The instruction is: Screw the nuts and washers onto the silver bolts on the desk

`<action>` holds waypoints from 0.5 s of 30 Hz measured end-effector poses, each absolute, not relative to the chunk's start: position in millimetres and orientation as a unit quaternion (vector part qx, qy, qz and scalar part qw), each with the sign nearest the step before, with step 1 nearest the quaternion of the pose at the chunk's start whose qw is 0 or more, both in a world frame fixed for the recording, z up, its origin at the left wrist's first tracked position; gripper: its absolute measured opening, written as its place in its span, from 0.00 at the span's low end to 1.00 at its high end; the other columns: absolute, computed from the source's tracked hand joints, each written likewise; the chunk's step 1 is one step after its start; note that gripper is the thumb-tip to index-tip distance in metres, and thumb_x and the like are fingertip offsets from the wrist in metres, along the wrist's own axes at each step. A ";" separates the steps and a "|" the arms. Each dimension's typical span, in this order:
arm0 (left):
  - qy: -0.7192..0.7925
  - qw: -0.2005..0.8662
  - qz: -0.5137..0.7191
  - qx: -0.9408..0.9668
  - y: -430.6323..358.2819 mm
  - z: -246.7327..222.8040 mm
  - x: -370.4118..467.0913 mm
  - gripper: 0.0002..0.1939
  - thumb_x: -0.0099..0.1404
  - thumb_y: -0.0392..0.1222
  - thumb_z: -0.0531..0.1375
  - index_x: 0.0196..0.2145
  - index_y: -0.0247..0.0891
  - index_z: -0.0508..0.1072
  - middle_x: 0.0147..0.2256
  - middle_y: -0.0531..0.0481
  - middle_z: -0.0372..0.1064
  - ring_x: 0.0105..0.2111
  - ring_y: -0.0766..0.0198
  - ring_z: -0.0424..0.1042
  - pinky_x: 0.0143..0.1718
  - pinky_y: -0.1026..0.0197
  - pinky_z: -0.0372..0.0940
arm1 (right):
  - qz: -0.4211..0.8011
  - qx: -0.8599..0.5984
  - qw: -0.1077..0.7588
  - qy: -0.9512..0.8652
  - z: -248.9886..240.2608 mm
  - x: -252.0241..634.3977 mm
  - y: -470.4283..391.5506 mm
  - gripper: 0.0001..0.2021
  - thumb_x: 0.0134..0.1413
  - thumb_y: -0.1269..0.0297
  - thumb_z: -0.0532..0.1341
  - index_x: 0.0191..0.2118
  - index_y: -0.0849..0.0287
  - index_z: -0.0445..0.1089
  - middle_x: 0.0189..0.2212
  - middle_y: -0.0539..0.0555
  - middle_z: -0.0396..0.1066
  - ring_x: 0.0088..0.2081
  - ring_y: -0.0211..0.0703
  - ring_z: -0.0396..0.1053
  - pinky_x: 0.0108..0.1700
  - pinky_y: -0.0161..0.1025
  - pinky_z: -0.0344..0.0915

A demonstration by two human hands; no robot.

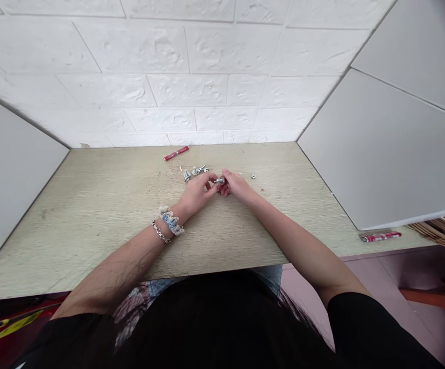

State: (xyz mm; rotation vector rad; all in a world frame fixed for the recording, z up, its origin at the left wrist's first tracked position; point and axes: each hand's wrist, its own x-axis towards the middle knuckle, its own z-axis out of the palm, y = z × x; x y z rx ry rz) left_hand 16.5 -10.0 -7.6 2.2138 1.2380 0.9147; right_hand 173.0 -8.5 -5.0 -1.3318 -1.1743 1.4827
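Note:
Between my two hands is a small silvery bolt (220, 180), lying roughly sideways above the table. The thumb and fingertips of my left hand (199, 193) close around its left end. My right hand (238, 186) pinches the other end, with its remaining fingers curled underneath. Just beyond my left hand sit several metal bolts (187, 175) with washers or nuts on them, partly hidden by the fingers. A loose nut or washer (253, 176) lies to the right of my right hand.
The pale wooden tabletop (110, 205) ends at a white brick-patterned wall (207, 51), with grey panels at both sides. A red tube-like item (176, 153) lies near the wall. Another red item (381, 236) is at the right edge, beside a wicker basket (443, 229).

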 end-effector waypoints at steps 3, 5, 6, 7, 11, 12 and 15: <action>0.433 0.209 0.330 0.812 -10.0 -9.0 15.8 0.08 0.63 0.39 0.57 0.40 0.40 0.72 0.37 0.52 0.74 0.30 0.68 0.71 0.40 0.63 0.67 | 0.573 -0.543 0.367 -0.492 -3.0 174.7 -11.1 0.29 0.62 0.42 0.49 0.20 0.59 0.61 0.15 0.52 0.64 0.15 0.33 0.60 0.18 0.33 0.56; 0.431 0.204 0.332 0.814 -10.1 -9.7 15.7 0.08 0.63 0.39 0.57 0.41 0.39 0.72 0.38 0.52 0.74 0.31 0.67 0.71 0.41 0.62 0.68 | 0.566 -0.545 0.365 -0.499 -3.0 176.2 -13.3 0.31 0.59 0.37 0.48 0.18 0.58 0.58 0.13 0.52 0.63 0.13 0.33 0.59 0.16 0.33 0.53; 0.433 0.203 0.332 0.813 -10.1 -9.8 15.7 0.08 0.63 0.39 0.57 0.41 0.40 0.72 0.38 0.52 0.74 0.31 0.67 0.71 0.41 0.62 0.68 | 0.564 -0.543 0.365 -0.503 -3.4 176.9 -14.1 0.31 0.58 0.36 0.48 0.17 0.58 0.57 0.12 0.51 0.62 0.13 0.33 0.59 0.16 0.33 0.53; 0.435 0.204 0.332 0.812 -10.1 -9.9 15.7 0.09 0.63 0.39 0.57 0.41 0.40 0.72 0.38 0.52 0.74 0.31 0.67 0.71 0.41 0.62 0.68 | 0.562 -0.541 0.366 -0.508 -3.9 177.5 -14.7 0.32 0.57 0.35 0.48 0.16 0.57 0.56 0.12 0.51 0.61 0.13 0.33 0.59 0.16 0.33 0.52; 0.445 0.205 0.332 0.806 -9.4 -9.3 16.1 0.09 0.63 0.39 0.57 0.41 0.40 0.72 0.38 0.52 0.74 0.31 0.67 0.71 0.41 0.62 0.68 | 0.553 -0.522 0.373 -0.531 -7.3 178.1 -13.9 0.29 0.59 0.38 0.50 0.18 0.57 0.56 0.12 0.48 0.58 0.14 0.32 0.58 0.17 0.33 0.54; 0.451 0.205 0.333 0.802 -9.1 -9.1 16.1 0.08 0.63 0.39 0.57 0.41 0.40 0.72 0.38 0.52 0.74 0.31 0.67 0.71 0.41 0.62 0.67 | 0.553 -0.515 0.377 -0.535 -8.0 177.9 -13.2 0.28 0.60 0.40 0.51 0.19 0.57 0.57 0.13 0.47 0.58 0.15 0.32 0.58 0.18 0.32 0.54; 0.469 0.204 0.337 0.790 -8.4 -8.4 15.8 0.08 0.63 0.39 0.57 0.40 0.41 0.72 0.37 0.52 0.74 0.31 0.67 0.71 0.40 0.62 0.67 | 0.561 -0.499 0.389 -0.534 -9.7 177.1 -10.9 0.21 0.62 0.47 0.53 0.25 0.57 0.60 0.16 0.45 0.59 0.17 0.31 0.59 0.18 0.31 0.55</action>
